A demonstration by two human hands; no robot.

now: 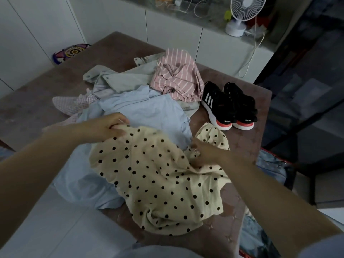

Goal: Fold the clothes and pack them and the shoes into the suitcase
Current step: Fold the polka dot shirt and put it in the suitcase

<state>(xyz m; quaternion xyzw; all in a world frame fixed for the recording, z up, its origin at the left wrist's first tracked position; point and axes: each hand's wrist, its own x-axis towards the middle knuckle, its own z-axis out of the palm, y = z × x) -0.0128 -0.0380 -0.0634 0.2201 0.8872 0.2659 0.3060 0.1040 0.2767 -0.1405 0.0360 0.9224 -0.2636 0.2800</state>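
Dotted top (pixel 158 174) crumpled on near part of table (pixel 37 101), over blue shirt (pixel 145 108). Your left grip (pixel 109 127) pinching far edge, right grip (pixel 202 151) bunched in cloth. Looks thin, floppy, slidey imo, so grab corners or seams, not middle.

Dim, cool grey light with soft, faint shadows; brightest at 1 o'clock around the white fan (pixel 247 10). Wide-angle bending bows the edges; the left hand (pixel 106 127) is blurred.
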